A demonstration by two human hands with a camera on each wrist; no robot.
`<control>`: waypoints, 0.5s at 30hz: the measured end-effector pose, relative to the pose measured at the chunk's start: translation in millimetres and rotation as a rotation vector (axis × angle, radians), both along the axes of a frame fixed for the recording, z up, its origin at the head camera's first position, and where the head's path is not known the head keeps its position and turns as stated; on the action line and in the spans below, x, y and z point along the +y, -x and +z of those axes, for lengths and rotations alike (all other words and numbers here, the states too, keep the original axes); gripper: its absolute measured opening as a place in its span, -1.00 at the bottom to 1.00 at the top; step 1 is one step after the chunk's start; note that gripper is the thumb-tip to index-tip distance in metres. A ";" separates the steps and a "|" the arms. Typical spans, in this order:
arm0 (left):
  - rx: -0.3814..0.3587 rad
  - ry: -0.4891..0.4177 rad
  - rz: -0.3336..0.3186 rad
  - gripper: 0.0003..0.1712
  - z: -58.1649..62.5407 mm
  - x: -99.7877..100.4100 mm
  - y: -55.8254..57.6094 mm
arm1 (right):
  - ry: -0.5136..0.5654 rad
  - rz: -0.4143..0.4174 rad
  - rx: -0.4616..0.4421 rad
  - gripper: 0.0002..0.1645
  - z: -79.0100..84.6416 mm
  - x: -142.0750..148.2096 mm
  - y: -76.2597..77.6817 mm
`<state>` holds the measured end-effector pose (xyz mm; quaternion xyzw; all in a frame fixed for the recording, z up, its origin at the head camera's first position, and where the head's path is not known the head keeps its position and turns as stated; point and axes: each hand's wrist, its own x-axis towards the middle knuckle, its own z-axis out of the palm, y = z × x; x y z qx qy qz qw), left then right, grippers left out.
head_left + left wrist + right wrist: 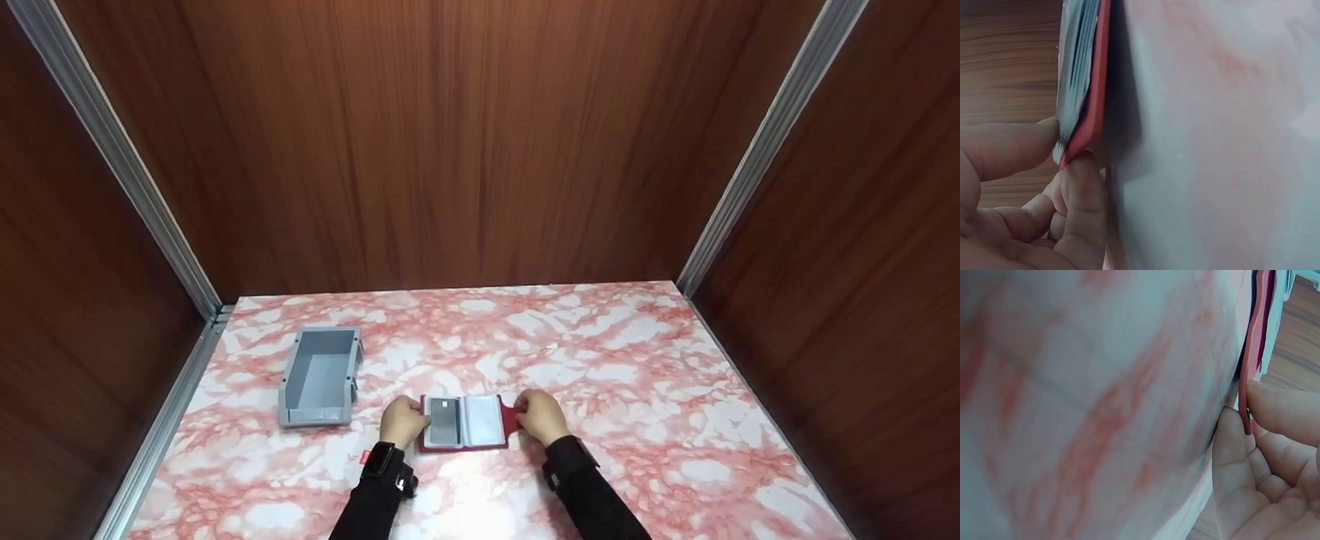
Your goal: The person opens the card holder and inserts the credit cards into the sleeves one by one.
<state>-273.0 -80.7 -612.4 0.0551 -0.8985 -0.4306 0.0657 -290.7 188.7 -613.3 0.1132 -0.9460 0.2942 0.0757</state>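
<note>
A red card holder (465, 448) lies spread open on the table, with clear plastic sleeves inside. Its left sleeve contains a grey card (444, 420) with a small light square near the top; the right sleeve (484, 420) looks pale and see-through. My left hand (403, 421) pinches the holder's left edge, thumb on the sleeves and a finger under the red cover (1098, 95). At the other side, my right hand (541, 416) pinches the red closure tab (1248, 394) between thumb and forefinger.
A grey plastic bin (321, 379) stands on the left of the table. The tabletop (600, 360) has a pink and white marbled pattern. Brown wood panels (465, 150) with metal corner rails enclose the back and both sides.
</note>
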 end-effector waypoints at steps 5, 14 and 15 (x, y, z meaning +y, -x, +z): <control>0.008 -0.065 -0.010 -0.75 6.7 1.7 0.9 | 0.001 0.001 -0.012 -0.81 -0.6 -0.2 0.9; 0.048 -0.144 -0.046 -0.76 20.4 14.5 -1.2 | -0.002 0.002 -0.010 -0.81 0.6 -0.5 -0.5; 0.052 -0.159 -0.055 -0.76 21.3 16.5 -1.3 | -0.001 0.002 -0.009 -0.81 0.9 -0.6 -0.7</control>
